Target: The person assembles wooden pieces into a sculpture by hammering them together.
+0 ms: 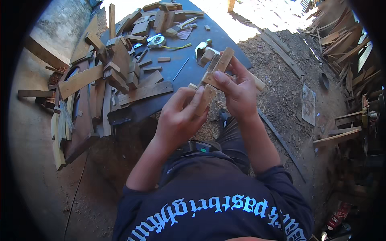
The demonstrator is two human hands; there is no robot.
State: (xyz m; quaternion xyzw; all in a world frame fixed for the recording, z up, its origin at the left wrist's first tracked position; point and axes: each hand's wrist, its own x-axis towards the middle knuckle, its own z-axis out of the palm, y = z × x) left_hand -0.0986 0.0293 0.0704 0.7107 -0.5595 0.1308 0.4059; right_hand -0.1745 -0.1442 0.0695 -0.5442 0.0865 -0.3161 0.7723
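Observation:
Both my hands are raised over the near edge of the blue-grey table, holding small pieces of wood up together. My left hand grips the lower wooden block, its fingers curled round it. My right hand pinches a short flat wooden strip between thumb and fingers. The strip stands slanted against the lower block; I cannot tell whether they are joined. Just beyond lies a shiny metal tool head, partly hidden. A pale rounded wooden handle shows past my right hand.
Offcuts are heaped on the table's far end, with stacked boards at left. A tape measure, a blue pencil and a paintbrush lie on the table. Scrap wood lines the right side; a long strip lies on the ground.

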